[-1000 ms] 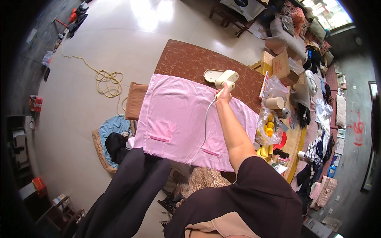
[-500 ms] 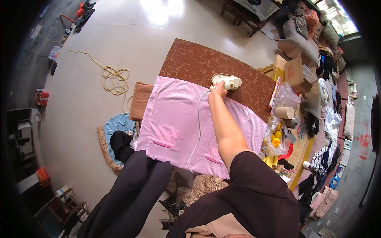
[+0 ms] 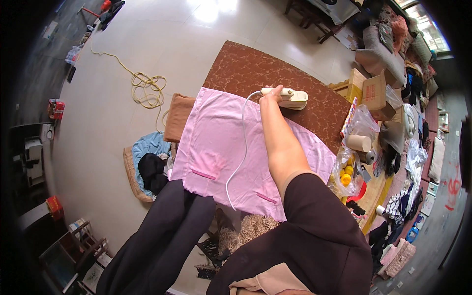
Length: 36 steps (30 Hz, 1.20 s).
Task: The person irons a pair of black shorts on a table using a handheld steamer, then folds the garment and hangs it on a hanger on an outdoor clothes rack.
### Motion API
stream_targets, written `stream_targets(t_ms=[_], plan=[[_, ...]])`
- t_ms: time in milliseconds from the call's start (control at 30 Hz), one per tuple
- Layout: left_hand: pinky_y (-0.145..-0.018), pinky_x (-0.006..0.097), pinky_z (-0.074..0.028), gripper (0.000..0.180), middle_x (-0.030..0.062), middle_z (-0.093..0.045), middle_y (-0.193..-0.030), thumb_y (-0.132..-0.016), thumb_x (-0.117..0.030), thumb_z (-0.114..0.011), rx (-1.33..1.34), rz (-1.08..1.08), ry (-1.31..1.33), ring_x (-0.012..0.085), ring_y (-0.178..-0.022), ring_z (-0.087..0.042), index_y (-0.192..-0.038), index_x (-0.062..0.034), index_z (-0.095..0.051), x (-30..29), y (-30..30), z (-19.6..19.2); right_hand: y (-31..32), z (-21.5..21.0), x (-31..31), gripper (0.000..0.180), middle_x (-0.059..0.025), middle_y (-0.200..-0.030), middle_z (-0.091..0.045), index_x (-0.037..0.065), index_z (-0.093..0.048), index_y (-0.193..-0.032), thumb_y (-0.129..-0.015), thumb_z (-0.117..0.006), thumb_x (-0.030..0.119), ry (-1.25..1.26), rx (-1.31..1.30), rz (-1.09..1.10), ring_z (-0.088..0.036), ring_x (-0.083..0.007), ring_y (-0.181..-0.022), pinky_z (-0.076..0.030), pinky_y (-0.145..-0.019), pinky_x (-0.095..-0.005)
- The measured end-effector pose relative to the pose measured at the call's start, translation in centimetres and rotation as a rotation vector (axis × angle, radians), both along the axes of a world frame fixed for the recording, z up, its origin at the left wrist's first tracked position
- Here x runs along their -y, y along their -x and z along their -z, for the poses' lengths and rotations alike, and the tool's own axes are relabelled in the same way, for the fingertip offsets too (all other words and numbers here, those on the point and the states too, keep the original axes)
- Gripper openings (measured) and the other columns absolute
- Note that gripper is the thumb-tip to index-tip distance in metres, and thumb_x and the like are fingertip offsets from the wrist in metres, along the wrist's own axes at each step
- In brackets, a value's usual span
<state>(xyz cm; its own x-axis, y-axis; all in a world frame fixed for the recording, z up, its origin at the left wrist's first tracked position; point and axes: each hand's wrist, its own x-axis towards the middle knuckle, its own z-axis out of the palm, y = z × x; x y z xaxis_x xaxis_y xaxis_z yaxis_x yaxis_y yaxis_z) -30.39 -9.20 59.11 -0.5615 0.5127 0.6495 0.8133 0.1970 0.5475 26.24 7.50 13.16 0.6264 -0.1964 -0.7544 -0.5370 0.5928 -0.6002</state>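
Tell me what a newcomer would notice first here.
Probably the pink cloth, spread over the near part of a marbled brown table. Next, at the cloth's far edge, the right hand holding a cream appliance. Off to the left, a tangled yellow cable stands out on the pale floor.

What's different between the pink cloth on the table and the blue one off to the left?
The pink cloth is spread out over the brown table, while the blue cloth is bunched up. A pale cord lies across the pink cloth; a black bundle sits on the blue cloth. Both are light-coloured fabric.
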Motion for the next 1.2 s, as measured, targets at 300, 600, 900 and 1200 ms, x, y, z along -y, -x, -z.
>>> stream_targets(t_ms=[300,600,900,1200], plan=[[-0.112,0.047,-0.032,0.077,0.0308,-0.054,-0.134,-0.086,-0.047,-0.074,-0.046,-0.047,0.022,0.0403,-0.124,-0.049,-0.133,0.0114,-0.053,0.7,-0.1,-0.2,-1.5,2.7,1.9,0.048,-0.0115,-0.102,-0.061,0.011,-0.045,-0.128,-0.097,-0.064,0.043,-0.354,0.076,-0.086,-0.063,-0.0249,-0.088,-0.057,-0.078,-0.0386],[-0.105,0.044,-0.037,0.069,0.0280,-0.058,-0.129,-0.087,-0.041,-0.074,0.007,0.032,-0.006,0.0364,-0.117,-0.053,-0.129,0.0106,-0.055,0.9,0.4,0.4,-1.5,3.4,2.3,0.056,-0.0111,-0.119,-0.059,0.013,-0.042,-0.132,-0.097,-0.056,0.055,-0.494,0.105,-0.172,-0.062,-0.0333,-0.100,-0.055,-0.084,-0.0454],[-0.099,0.040,-0.043,0.061,0.0252,-0.062,-0.125,-0.088,-0.035,-0.074,0.038,0.070,-0.033,0.0324,-0.110,-0.057,-0.126,0.0097,-0.058,1.4,0.9,0.7,-1.9,4.4,3.4,0.054,-0.0103,-0.115,-0.060,0.013,-0.049,-0.122,-0.096,-0.054,0.060,-0.498,0.101,-0.280,-0.062,-0.0337,-0.098,-0.054,-0.082,-0.0511],[-0.093,0.037,-0.049,0.052,0.0223,-0.065,-0.120,-0.089,-0.029,-0.074,0.104,0.121,-0.074,0.0284,-0.103,-0.061,-0.122,0.0088,-0.061,1.7,1.3,1.0,-2.3,4.5,5.2,0.059,-0.0059,-0.110,-0.055,0.015,-0.054,-0.119,-0.082,-0.077,0.055,-0.280,0.074,-0.450,-0.055,-0.0292,-0.100,-0.050,-0.086,-0.0535]])
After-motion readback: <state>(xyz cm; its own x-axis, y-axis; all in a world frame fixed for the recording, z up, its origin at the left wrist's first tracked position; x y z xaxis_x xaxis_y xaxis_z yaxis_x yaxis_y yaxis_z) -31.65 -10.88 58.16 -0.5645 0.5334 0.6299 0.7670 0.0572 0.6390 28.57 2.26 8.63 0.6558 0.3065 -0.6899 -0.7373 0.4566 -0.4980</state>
